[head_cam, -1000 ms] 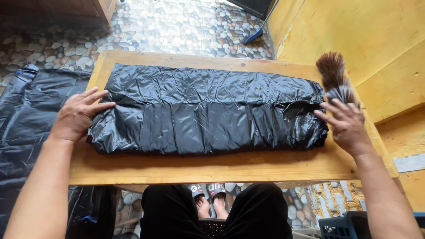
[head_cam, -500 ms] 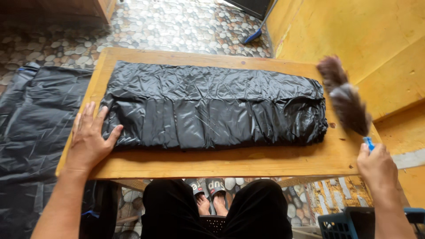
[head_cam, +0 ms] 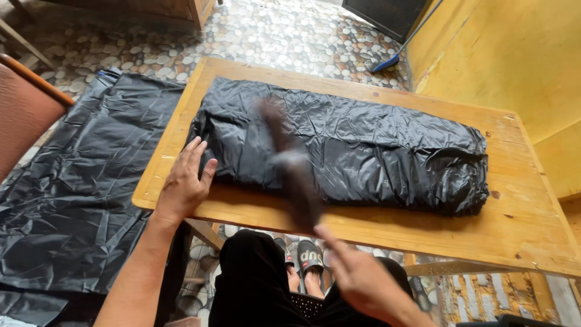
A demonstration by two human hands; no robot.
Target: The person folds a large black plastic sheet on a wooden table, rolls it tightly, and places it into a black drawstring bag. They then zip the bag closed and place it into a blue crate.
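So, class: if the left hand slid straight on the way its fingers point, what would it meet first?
The left hand would meet the near-left edge of the folded black plastic sheet on the wooden table; its fingertips look almost there.

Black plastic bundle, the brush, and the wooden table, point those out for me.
black plastic bundle (head_cam: pixel 375 151), head view, middle of its top.
brush (head_cam: pixel 290 166), head view, blurred bristle end.
wooden table (head_cam: pixel 520 224), head view, bare right part.

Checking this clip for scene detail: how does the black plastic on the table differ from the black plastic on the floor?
The black plastic on the table is folded into a thick, puffy oblong bundle; the black plastic sheet on the floor is spread out flat in one layer. The bundle lies on the wooden table with the left hand against its edge; nothing touches the floor sheet. The floor sheet covers more area. Both are glossy, wrinkled black film.
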